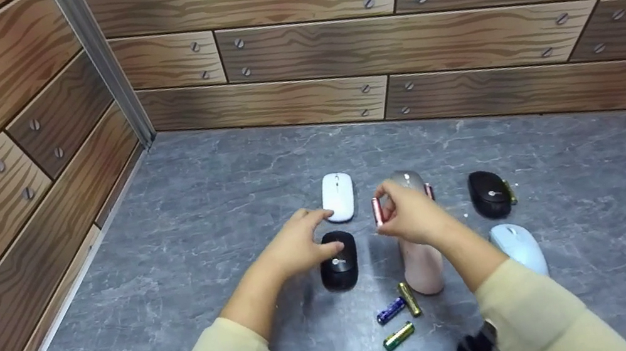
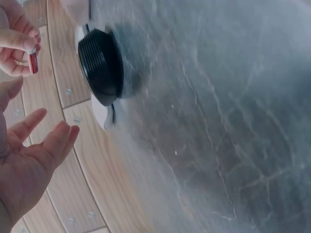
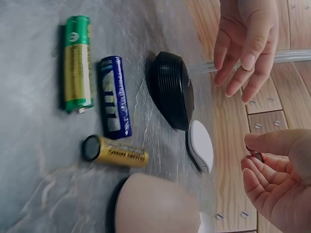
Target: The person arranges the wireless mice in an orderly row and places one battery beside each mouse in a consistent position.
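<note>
My right hand (image 1: 414, 212) pinches a small red battery (image 1: 377, 211) between thumb and fingertips, raised over the tabletop. In the left wrist view that battery (image 2: 33, 62) points downward from the fingers. My left hand (image 1: 298, 246) hovers with loose, spread fingers and nothing in its grasp, overlapping the edge of a black mouse (image 1: 339, 266). Just beyond lies a white mouse (image 1: 338, 196). Under the right hand sit a pink mouse (image 1: 423, 268) and a grey mouse (image 1: 409, 178), both partly hidden. A second red battery (image 1: 429, 191) shows beside the grey one.
Closer to me lie a blue battery (image 1: 391, 311), a gold battery (image 1: 409, 299) and a green-and-gold battery (image 1: 399, 336). On the right are another black mouse (image 1: 489, 194) with a battery (image 1: 510, 192) alongside, and a light blue mouse (image 1: 519, 249) near my sleeve. Wood-patterned walls (image 1: 298, 51) enclose the grey tabletop.
</note>
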Demonstrator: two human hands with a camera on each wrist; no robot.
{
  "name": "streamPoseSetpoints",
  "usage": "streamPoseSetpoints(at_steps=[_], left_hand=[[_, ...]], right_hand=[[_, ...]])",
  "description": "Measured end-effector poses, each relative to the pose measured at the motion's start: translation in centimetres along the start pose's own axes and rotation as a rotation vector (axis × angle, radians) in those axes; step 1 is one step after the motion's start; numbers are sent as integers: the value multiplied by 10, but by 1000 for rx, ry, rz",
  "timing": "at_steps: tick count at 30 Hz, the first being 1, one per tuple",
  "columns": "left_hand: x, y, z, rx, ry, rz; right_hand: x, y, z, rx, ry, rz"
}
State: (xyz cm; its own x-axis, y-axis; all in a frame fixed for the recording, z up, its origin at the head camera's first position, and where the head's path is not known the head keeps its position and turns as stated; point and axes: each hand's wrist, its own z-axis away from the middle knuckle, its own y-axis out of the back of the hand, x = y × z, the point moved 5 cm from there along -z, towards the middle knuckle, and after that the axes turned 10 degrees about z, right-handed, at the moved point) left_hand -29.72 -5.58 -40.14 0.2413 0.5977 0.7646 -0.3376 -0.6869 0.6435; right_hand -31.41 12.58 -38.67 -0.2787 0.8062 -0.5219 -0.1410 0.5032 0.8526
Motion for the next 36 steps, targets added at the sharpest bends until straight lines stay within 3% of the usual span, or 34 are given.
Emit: streamPoseSetpoints(at_steps=[8, 14, 25, 36], left_hand=[[-13, 2, -18, 31, 79, 4], [-19, -2, -26, 14, 108, 4], [-28, 2, -27, 26, 121, -30], [-34, 3, -33, 27, 154, -16]], right_hand=[[7, -11, -30, 8, -84, 85], [20, -28, -38, -56, -150, 165], [18, -45, -44, -126, -108, 272], [20, -49, -61, -128, -88, 333]])
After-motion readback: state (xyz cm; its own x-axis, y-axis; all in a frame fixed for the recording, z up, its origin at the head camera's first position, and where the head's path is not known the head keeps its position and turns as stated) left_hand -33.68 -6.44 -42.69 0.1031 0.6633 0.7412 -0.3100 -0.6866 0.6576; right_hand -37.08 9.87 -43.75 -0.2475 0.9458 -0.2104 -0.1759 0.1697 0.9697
